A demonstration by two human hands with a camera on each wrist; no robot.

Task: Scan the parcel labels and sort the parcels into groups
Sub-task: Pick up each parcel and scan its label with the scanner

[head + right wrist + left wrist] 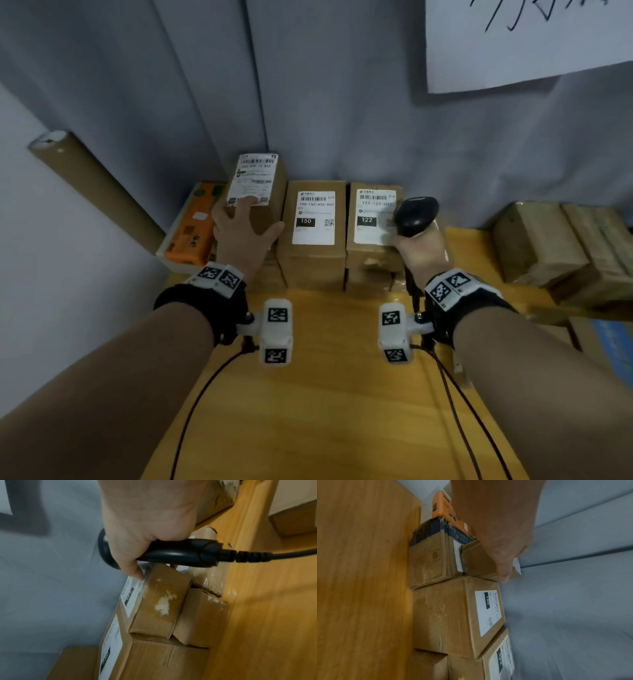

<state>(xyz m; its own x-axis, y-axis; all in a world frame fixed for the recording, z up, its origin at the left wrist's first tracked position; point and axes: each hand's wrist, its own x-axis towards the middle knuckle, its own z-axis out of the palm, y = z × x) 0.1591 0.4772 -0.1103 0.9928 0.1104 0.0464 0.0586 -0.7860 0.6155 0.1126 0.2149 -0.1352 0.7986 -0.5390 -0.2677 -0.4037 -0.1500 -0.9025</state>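
Observation:
Three labelled cardboard parcels stand in a row against the grey curtain. My left hand grips the leftmost parcel, tilted up above the others, fingers on its white label and thumb on its right side; it shows as in the left wrist view. The middle parcel is marked 150, the right parcel 122. My right hand holds a black barcode scanner over the right edge of the 122 parcel. The thumb touches that parcel's top edge, and the scanner handle and cable trail right.
An orange box lies left of the parcels beside a leaning cardboard tube. More brown parcels are stacked at the right. Further boxes sit under the row on the wooden table. A white paper sheet hangs on the curtain.

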